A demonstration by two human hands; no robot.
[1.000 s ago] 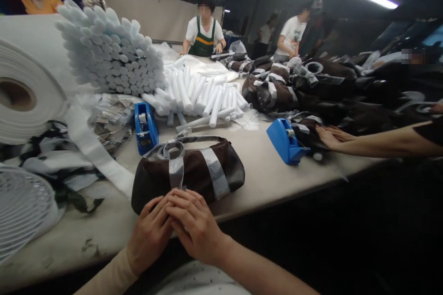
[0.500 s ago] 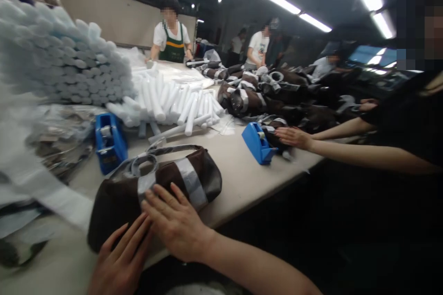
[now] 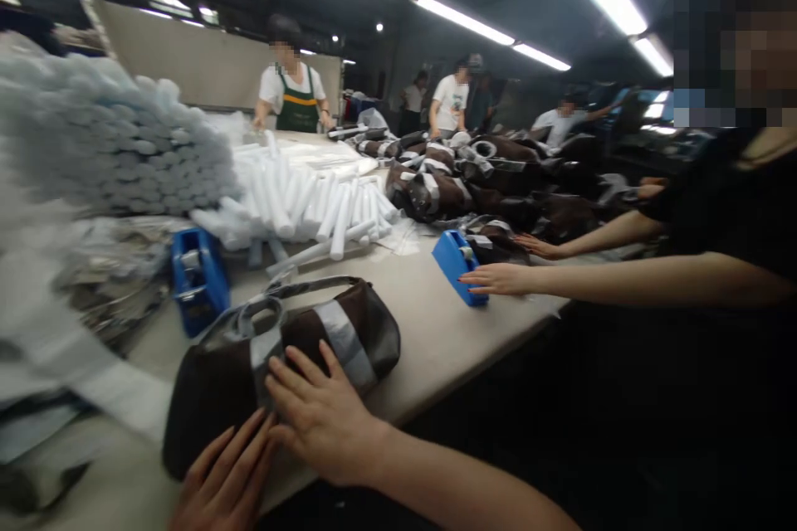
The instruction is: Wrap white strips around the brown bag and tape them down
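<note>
The brown handbag (image 3: 208, 415) sits near the tabletop's (image 3: 448, 357) edge, long axis running lower left to upper right. Right hand (image 3: 324, 419) is spread flat on top, by the grey tape band (image 3: 345, 344); left hand (image 3: 227, 473) is nearer the low end, fingers open against it.

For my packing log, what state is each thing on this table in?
Brown bag: lying on the table, bound with grey tape.
Right hand: open, pressing on the bag.
Left hand: open, fingers against the bag.
Near blue tape dispenser: on the table, untouched.
Far blue tape dispenser: touched by a co-worker's hand.
White tubes: loosely heaped.
Taped brown bags: piled together.
</note>
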